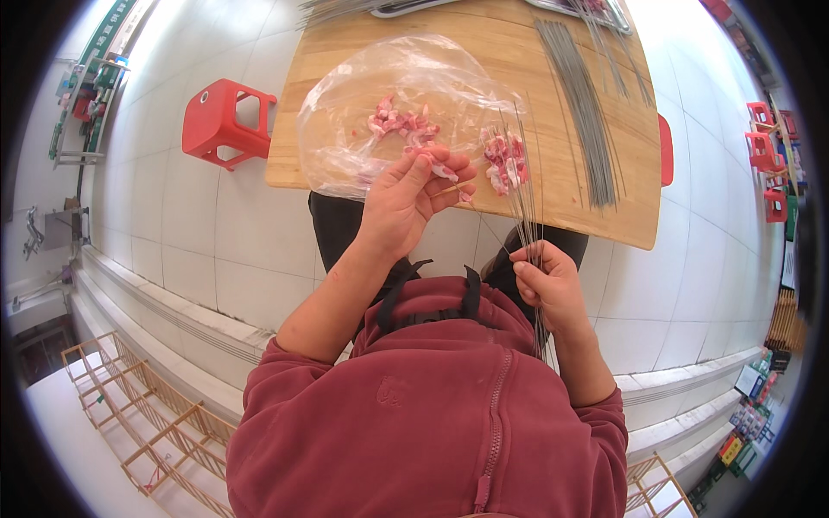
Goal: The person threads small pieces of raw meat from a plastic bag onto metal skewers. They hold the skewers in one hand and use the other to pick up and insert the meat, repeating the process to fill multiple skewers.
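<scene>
Pieces of raw meat (pixel 443 169) are pinched between the thumb and fingers of my left hand (pixel 405 201). A thin metal skewer runs from that meat down to my right hand (pixel 547 278), with a small piece of meat (pixel 465 197) on it below the left fingers. My right hand also grips a bundle of metal skewers (pixel 528 213), fanned out upward; several reach over the meat-loaded skewers (pixel 505 162) at the table's near edge. Beyond my left hand, loose raw meat pieces (pixel 405 123) lie on a clear plastic bag (pixel 337 97).
The wooden table (pixel 622 226) bears a pile of metal skewers (pixel 579 116) at the right. Metal trays (pixel 414 6) stand at its far edge. A red plastic stool (pixel 220 123) is left of the table, and another red seat (pixel 666 152) shows at its right.
</scene>
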A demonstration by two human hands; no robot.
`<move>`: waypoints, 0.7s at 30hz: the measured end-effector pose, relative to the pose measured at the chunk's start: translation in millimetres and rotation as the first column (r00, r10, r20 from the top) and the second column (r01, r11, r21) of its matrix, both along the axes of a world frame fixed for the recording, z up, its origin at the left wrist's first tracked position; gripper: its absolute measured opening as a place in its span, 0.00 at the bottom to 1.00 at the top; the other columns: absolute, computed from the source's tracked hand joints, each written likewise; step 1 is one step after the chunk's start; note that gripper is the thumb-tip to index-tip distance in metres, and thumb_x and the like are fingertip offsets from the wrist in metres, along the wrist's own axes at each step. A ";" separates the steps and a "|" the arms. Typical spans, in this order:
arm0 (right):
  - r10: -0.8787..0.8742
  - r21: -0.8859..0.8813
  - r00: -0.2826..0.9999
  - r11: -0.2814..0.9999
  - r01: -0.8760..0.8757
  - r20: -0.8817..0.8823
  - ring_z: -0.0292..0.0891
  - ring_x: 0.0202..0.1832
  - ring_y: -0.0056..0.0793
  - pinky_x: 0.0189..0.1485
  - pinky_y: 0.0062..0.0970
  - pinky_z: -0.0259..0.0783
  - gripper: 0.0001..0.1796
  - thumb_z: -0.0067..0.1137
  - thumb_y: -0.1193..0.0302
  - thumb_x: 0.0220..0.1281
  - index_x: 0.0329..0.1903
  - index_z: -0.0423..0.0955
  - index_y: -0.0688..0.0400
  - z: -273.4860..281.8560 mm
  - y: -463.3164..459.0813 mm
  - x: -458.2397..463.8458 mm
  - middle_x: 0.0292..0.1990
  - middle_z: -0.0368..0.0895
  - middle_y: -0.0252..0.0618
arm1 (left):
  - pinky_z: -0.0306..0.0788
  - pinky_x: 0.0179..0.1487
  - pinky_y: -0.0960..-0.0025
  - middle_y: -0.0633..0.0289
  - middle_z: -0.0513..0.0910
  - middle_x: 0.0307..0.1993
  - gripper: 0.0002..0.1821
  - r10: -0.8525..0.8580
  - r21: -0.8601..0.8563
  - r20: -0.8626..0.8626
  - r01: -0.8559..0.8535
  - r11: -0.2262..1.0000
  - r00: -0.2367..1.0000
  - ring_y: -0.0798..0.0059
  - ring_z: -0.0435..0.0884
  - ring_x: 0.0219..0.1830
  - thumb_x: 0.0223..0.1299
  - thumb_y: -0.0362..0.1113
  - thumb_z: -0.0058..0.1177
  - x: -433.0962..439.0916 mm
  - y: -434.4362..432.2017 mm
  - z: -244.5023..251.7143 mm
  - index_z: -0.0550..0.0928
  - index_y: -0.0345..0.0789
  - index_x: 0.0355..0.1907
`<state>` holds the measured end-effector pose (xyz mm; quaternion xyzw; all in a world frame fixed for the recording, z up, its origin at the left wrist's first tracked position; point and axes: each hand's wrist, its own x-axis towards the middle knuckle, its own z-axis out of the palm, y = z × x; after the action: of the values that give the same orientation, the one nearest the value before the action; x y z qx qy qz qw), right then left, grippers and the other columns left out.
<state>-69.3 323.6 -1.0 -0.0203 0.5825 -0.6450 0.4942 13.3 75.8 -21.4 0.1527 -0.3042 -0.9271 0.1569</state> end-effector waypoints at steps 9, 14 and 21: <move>-0.007 0.031 1.000 1.000 0.007 -0.002 0.62 0.21 0.11 0.21 0.14 0.55 0.06 0.56 0.79 0.67 0.45 0.74 0.66 -1.9 1.2 2.0 0.24 0.71 0.28 | 0.83 0.56 0.54 0.55 0.84 0.43 0.16 -0.097 -0.084 0.066 0.102 0.991 0.993 0.59 0.86 0.52 0.79 0.41 0.44 5.9 -9.1 -6.2 0.79 0.29 0.46; -0.002 0.064 0.999 0.998 0.004 -0.034 0.61 0.21 0.12 0.20 0.15 0.54 0.05 0.56 0.80 0.67 0.44 0.74 0.66 -1.9 -0.9 4.2 0.23 0.71 0.28 | 0.82 0.57 0.54 0.54 0.84 0.44 0.15 -0.110 -0.062 0.129 0.119 0.991 0.986 0.60 0.86 0.52 0.79 0.40 0.46 9.0 -5.5 -6.9 0.80 0.30 0.45; -0.004 0.062 0.999 0.998 0.006 -0.037 0.61 0.21 0.11 0.21 0.15 0.54 0.05 0.56 0.79 0.67 0.44 0.74 0.66 -0.9 -5.3 7.9 0.23 0.70 0.27 | 0.81 0.58 0.57 0.53 0.85 0.45 0.15 -0.207 -0.082 0.227 0.230 0.970 0.952 0.64 0.86 0.51 0.79 0.41 0.46 10.9 13.1 -6.5 0.80 0.29 0.46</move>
<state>-61.4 318.3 -2.0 -0.0155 0.6114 -0.6274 0.4820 24.2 88.9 -27.9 0.2098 -0.3841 -0.8987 0.0272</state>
